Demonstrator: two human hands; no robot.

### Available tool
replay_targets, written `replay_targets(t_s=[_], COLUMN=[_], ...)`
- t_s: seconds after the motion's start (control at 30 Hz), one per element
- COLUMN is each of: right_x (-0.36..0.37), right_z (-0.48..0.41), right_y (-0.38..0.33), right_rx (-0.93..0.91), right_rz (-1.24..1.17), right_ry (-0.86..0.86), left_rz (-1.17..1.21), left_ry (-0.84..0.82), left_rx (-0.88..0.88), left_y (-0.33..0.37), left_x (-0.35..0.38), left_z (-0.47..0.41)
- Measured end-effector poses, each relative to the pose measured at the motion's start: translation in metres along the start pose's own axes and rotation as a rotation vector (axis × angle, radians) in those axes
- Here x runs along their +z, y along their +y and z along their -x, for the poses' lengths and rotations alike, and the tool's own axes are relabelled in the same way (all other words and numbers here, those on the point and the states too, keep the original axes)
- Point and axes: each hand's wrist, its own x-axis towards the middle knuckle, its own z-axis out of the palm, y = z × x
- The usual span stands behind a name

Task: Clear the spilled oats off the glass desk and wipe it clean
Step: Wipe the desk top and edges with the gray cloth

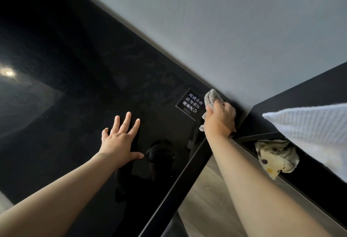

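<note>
Right hand is closed around a crumpled grey cloth, pressed onto the glass desk at its far right corner, close to the wall. Cloth is bunched; part sticks out past the fingers toward the wall, part hangs out below the wrist side. Right forearm is stretched across the desk's right edge.

Left hand is laid flat on the glass, palm down, fingers spread wide, nothing held. It is set well left of the right hand, nearer the person.

Small printed sign with white Chinese characters is seen flat on the glass, just left of the cloth, between the two hands and further out. Touching or not: cannot be told.

Glass surface is black and glossy; a ceiling light reflection is seen at far left, and a dark reflection of the person just right of the left hand. Faint smears are visible across the middle of the glass. No oats can be made out on the glass; a few pale specks are seen on the wood floor below the right edge.

Right of the desk, a patterned cream rag with dark dots is lying crumpled on a lower black surface. White waffle-textured fabric is seen at the far right edge.
</note>
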Motion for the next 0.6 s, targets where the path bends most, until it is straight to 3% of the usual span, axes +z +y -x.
replay_targets(t_s=[0.13, 0.23, 0.4, 0.5, 0.6], right_x=[0.009, 0.005, -0.017, -0.03, -0.016], right_z=[0.062, 0.128, 0.152, 0.126, 0.103], right_y=[0.007, 0.012, 0.009, 0.024, 0.033], right_rx=[-0.129, -0.197, -0.105, -0.13, -0.064], right_rz=[-0.013, -0.096, -0.292, -0.276, -0.163], right_ry=[0.029, -0.062, -0.23, -0.047, -0.047], left_rz=[-0.005, -0.011, 0.003, 0.008, 0.006], left_ry=[-0.008, -0.007, -0.005, 0.002, 0.005], left_rx=[-0.003, 0.0, 0.004, 0.011, 0.012], left_y=[0.0, 0.0, 0.0, -0.001, -0.001], left_x=[0.0, 0.0, -0.002, 0.0, 0.002], left_z=[-0.001, 0.0, 0.001, 0.0, -0.001])
